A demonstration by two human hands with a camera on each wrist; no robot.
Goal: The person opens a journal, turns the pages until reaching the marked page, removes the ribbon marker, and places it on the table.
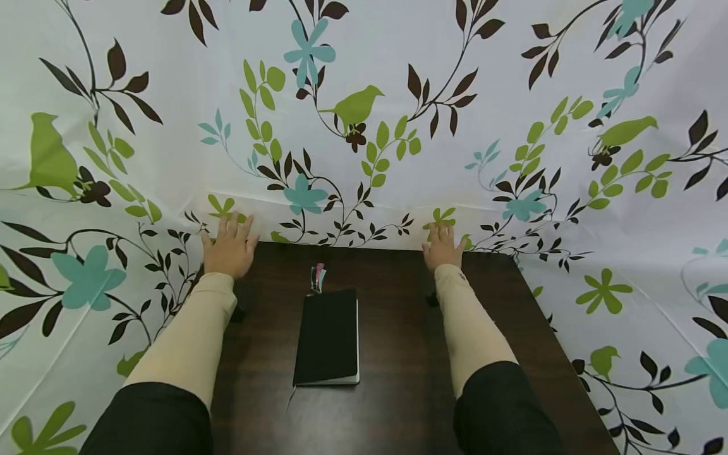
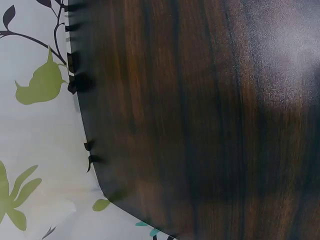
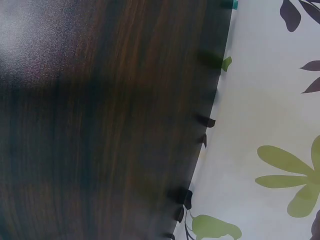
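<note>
Both arms reach forward over a dark wooden table (image 1: 392, 328). At the table's far left edge the left hand (image 1: 229, 248) lies with its fingers straight, fingertips against the patterned curtain (image 1: 364, 208). The right hand (image 1: 443, 248) is stretched out likewise at the far edge, its fingertips overlapping the curtain's lower part. Neither hand holds anything. Between the forearms lies a closed black notebook (image 1: 327, 338), pale page edges showing on its right side. The wrist views show no fingers, only the wood grain (image 2: 190, 120) and the curtain beside it (image 3: 260, 110).
A small bunch of pink and pale-blue strips (image 1: 318, 278) sticks out at the notebook's top. A thin ribbon (image 1: 291, 398) trails from its lower left corner. White cloth with leaves, birds and flowers hangs behind the table and along both sides (image 1: 643, 265).
</note>
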